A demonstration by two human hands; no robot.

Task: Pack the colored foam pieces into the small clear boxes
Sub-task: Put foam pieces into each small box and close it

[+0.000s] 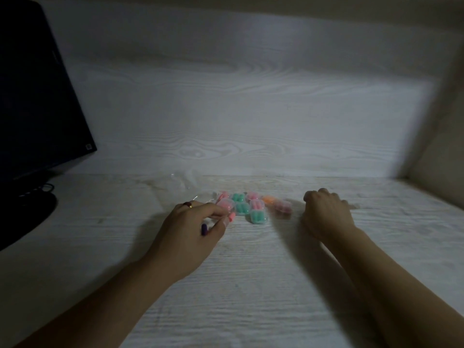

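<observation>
On the pale wood-grain worktop (pixel 251 285), a cluster of small clear boxes (pixel 251 209) sits between the two hands, most already holding pink or green foam. The left hand (pixel 193 229) has its fingers (pixel 221 217) pinched on a pink foam piece (pixel 231 217) at the cluster's left edge, with a purple foam piece (pixel 204 229) tucked under the palm. The right hand (pixel 326 214) rests curled just right of the boxes; whether it grips anything cannot be told. The pink piece probably wants a light squeeze and a lengthwise seat, with the box steadied.
</observation>
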